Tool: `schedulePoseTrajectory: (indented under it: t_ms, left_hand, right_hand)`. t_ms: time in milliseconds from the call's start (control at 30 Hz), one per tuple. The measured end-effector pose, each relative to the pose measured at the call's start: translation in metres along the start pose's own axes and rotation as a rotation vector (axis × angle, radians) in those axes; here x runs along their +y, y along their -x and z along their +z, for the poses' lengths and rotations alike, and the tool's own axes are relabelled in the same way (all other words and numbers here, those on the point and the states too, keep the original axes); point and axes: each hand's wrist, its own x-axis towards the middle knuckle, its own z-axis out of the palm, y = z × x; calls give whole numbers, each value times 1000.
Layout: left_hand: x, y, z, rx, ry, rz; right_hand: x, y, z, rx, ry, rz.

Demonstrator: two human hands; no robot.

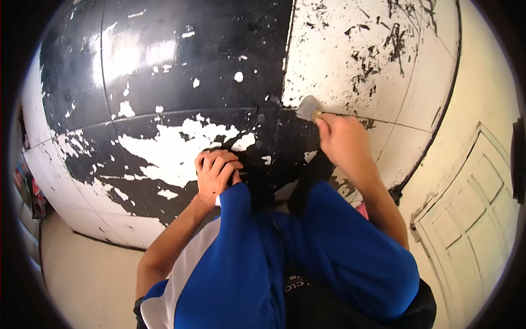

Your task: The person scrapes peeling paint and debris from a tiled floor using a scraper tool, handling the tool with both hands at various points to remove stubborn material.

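A putty knife with a wide blade (308, 107) is held in my right hand (344, 137). Its blade lies at the corner where a peeling black coating (230, 45) meets a bare white tile (333, 53); the blade is slightly blurred. The grip is mostly hidden inside my fist. My left hand (216, 170) rests near my knee in the blue trousers, fingers curled and slightly spread, over a dark thing mostly hidden beneath it that I cannot name. Ragged white patches (164, 144) show in the coating beside that hand.
Black flakes (363, 61) lie on the white tile at the upper right. A cream wall (476, 94) with a panelled door (468, 205) stands at the right. Assorted colourful items (31, 187) are at the far left edge. My knees are close to the work surface.
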Motion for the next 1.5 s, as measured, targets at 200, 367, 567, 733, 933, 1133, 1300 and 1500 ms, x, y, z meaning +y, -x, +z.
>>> schedulePoseTrajectory:
  t_ms: [200,367,567,733,933,1133,1300,1500]
  left_hand:
    - [5,-9,6,-2,-27,9]
    - [11,-11,1,5,-25,23]
    - [5,-5,6,15,-38,23]
    - [10,-12,9,46,-41,50]
    - [11,-11,7,49,-55,31]
    - [13,-11,8,55,-59,37]
    - [10,-6,12,52,-86,43]
    - [24,-12,13,41,-139,-1]
  right_hand:
    - [-33,-13,10,-76,-72,26]
    - [-26,-22,12,-55,-144,-49]
    - [23,18,-1,-95,-332,67]
    - [30,22,18,43,-298,9]
    - [-6,13,7,-120,-13,-93]
    - [-9,29,35,-114,96,-214]
    - [-23,29,45,-93,146,-232]
    - [-21,37,79,85,238,-266]
